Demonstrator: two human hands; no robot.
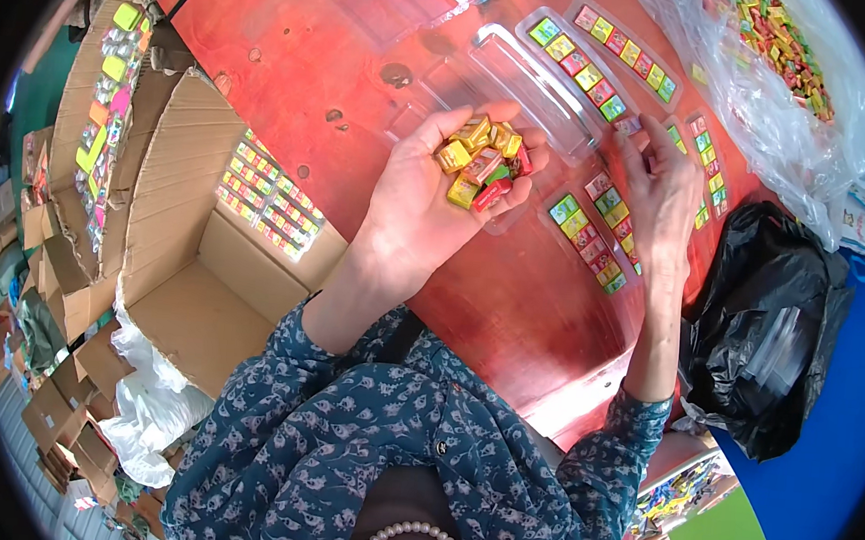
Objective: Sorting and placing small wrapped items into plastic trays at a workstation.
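In cupped left grip (413, 193), sweets (476, 161).

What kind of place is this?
It's probably a packing workshop. There's a big see-through bag of little wrapped pieces that look like sweets, clear plastic trays, some with colourful rows in them, and big cardboard boxes.
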